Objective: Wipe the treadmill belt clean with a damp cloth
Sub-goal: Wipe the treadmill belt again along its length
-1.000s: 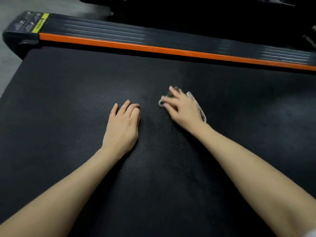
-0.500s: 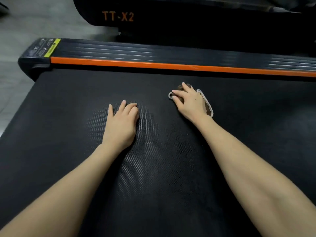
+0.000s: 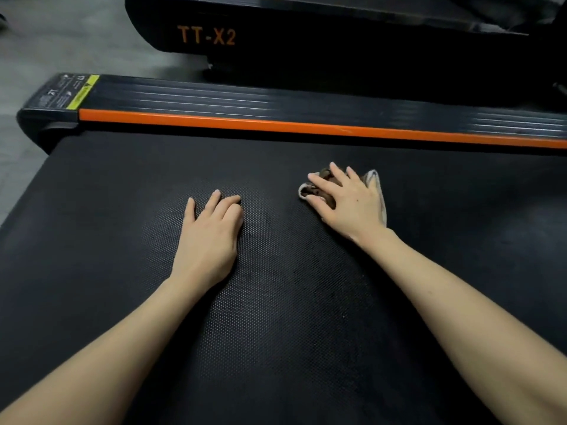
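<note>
The black textured treadmill belt [image 3: 122,210] fills most of the view. My right hand [image 3: 349,200] lies flat with spread fingers on a small brown cloth with a pale edge [image 3: 376,182], pressing it onto the belt a short way before the far rail. Most of the cloth is hidden under the hand. My left hand [image 3: 208,237] rests palm down on the bare belt to the left of the cloth, fingers loosely bent at the tips, holding nothing.
An orange stripe [image 3: 276,125] and a black ribbed side rail [image 3: 276,98] border the belt's far edge. Beyond stands another black machine marked TT-X2 [image 3: 207,35]. Grey floor [image 3: 46,41] shows at the upper left, past the belt's end cap [image 3: 49,118].
My right hand has slid the cloth away from me toward the orange rail and slightly right. The left hand stays planted. My head has tilted up, bringing the TT-X2 machine into view.
</note>
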`<action>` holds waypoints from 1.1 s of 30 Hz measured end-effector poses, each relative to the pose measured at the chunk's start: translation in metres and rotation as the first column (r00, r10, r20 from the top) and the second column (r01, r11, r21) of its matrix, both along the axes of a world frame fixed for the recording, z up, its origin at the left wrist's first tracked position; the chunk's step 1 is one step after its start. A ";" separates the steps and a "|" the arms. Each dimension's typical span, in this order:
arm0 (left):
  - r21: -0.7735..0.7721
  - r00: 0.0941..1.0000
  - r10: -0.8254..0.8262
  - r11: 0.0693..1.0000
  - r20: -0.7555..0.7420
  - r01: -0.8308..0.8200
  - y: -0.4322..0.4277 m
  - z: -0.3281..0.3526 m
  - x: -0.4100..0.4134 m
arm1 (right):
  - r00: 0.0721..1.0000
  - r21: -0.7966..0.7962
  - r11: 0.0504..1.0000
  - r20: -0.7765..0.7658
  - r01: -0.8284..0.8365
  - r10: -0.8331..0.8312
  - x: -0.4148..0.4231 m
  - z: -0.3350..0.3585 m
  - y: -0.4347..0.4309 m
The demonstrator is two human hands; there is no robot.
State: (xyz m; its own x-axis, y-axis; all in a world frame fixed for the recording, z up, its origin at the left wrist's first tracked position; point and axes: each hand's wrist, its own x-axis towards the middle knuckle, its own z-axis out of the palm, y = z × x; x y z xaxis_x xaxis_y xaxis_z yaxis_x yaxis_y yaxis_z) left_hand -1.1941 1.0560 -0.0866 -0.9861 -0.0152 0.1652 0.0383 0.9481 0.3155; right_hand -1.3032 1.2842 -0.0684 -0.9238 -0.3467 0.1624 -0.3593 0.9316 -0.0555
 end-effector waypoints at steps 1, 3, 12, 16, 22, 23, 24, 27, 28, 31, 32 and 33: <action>0.001 1.000 0.000 1.000 -0.001 0.000 0.000 0.000 0.000 | 0.999 -0.063 0.998 0.036 0.024 -0.021 -0.002 -0.001 0.001; 0.004 1.000 0.003 1.000 -0.009 -0.003 -0.002 -0.001 0.000 | 0.998 -0.168 0.984 0.048 0.052 -0.044 -0.015 -0.002 0.003; -0.013 1.000 0.031 0.999 -0.002 -0.031 0.004 -0.004 -0.003 | 0.953 -0.284 0.913 0.010 0.293 -0.303 -0.075 -0.001 -0.034; 0.004 1.000 0.018 1.000 -0.021 -0.018 0.002 -0.004 -0.003 | 0.998 -0.245 0.969 -0.052 -0.036 0.024 -0.046 -0.007 -0.083; 0.039 1.000 0.015 0.999 -0.022 -0.014 -0.002 -0.003 -0.002 | 0.988 -0.266 0.959 -0.086 0.103 -0.130 -0.087 0.001 -0.006; 0.034 1.000 0.023 0.999 -0.014 -0.022 -0.001 -0.004 -0.002 | 0.973 -0.273 0.943 -0.082 0.188 -0.218 -0.093 -0.002 0.002; 0.024 1.000 0.029 0.999 -0.007 -0.029 0.000 -0.005 -0.003 | 0.952 -0.257 0.928 -0.074 0.268 -0.296 -0.097 -0.004 0.002; -0.002 0.999 0.039 0.999 -0.001 -0.039 0.003 -0.006 -0.004 | 0.882 -0.243 0.857 -0.009 0.455 -0.471 -0.099 -0.006 -0.027; -0.006 0.999 0.038 0.999 0.001 -0.038 0.004 -0.005 -0.003 | 0.878 -0.245 0.852 0.001 0.463 -0.478 -0.097 -0.005 -0.043; -0.011 0.999 0.042 0.999 0.016 -0.042 0.004 -0.002 -0.004 | 0.943 -0.203 0.926 -0.034 0.319 -0.332 -0.084 -0.009 -0.084; -0.010 0.999 0.042 0.999 0.018 -0.042 0.004 0.000 -0.004 | 0.965 -0.193 0.949 -0.028 0.250 -0.260 -0.078 -0.010 -0.091; -0.008 0.999 0.040 0.999 0.022 -0.039 0.004 0.001 -0.003 | 0.982 -0.189 0.965 -0.019 0.182 -0.189 -0.074 -0.009 -0.092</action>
State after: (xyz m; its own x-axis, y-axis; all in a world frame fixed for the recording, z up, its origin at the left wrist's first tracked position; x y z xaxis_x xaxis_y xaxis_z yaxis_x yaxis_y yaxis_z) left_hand -1.1973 1.0599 -0.0861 -0.9882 -0.0529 0.1437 -0.0061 0.9512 0.3084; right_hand -1.3771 1.1922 -0.0778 -0.9615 -0.1302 0.2420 -0.1858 0.9568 -0.2235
